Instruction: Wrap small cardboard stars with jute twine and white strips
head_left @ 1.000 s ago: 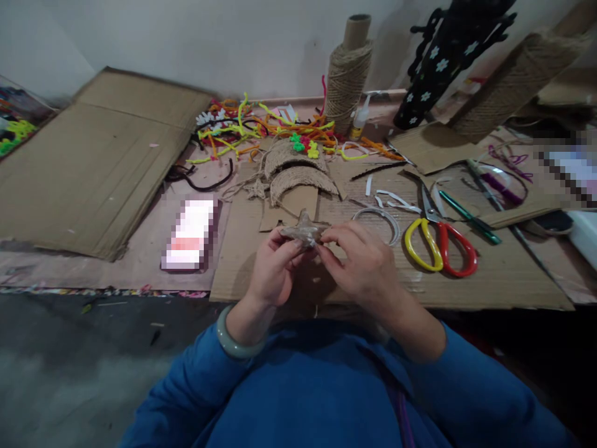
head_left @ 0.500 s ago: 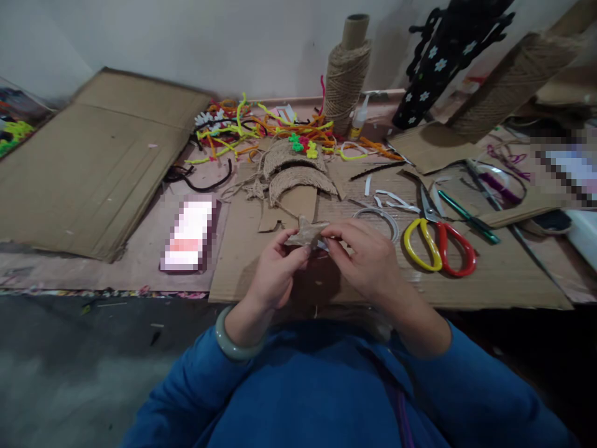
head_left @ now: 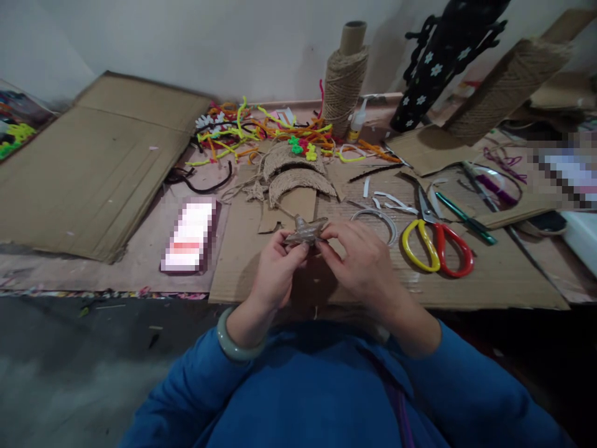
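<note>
A small brown star with a shiny, tape-like surface is held in front of me between both hands. My left hand pinches its left side between thumb and fingers. On the right, my right hand has thumb and index finger closed at the star's right edge. Just beyond lie two twine-covered crescents and a smaller twine star. A strand of twine runs from the crescents toward the held star. Small green, red and yellow flowers sit on the farther crescent.
Scissors with yellow and red handles, a green pen and a clear tape roll lie right on a cardboard sheet. Behind are pipe cleaners, a glue bottle and a twine cone. A phone lies left.
The star has tilted in my fingers and moved slightly left. My right hand has shifted a little left with it, its fingertips closer to the star's middle.
</note>
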`<state>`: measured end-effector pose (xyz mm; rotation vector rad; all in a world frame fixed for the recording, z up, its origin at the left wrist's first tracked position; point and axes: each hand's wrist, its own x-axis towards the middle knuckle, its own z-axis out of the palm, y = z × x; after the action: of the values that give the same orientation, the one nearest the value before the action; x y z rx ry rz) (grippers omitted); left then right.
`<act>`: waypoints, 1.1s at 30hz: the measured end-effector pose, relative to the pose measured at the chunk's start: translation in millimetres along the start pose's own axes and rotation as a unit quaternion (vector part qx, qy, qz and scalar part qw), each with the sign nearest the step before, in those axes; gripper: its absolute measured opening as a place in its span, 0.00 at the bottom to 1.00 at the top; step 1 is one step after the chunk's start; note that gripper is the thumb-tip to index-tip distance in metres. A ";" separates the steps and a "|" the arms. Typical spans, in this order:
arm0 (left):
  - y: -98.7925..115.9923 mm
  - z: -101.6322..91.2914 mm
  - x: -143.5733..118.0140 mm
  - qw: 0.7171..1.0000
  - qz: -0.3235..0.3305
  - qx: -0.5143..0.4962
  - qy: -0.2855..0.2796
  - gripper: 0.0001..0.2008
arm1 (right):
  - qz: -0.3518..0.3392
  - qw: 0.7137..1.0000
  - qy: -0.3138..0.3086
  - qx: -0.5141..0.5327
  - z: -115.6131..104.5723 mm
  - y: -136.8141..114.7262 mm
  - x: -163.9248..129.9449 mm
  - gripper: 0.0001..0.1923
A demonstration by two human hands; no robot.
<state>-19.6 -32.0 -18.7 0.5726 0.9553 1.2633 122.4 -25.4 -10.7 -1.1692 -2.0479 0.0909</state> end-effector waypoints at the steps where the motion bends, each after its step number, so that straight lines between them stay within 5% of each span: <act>1: -0.2 -0.4 -0.5 1.000 -0.002 0.002 0.000 0.15 | -0.001 1.000 -0.001 -0.002 0.2 -0.2 0.7 0.03; 13: -4.0 -0.6 -1.4 0.997 0.045 0.048 -0.045 0.08 | 0.021 0.999 -0.028 -0.014 -5.7 -2.4 4.3 0.05; 33: -1.4 -0.9 -1.2 0.998 0.027 0.040 -0.048 0.08 | 0.016 1.000 -0.010 0.015 -6.6 -0.3 3.5 0.06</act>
<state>-19.6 -33.6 -19.9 0.7185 0.9190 1.2383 125.4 -24.8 -3.9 -1.1862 -2.0394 0.1499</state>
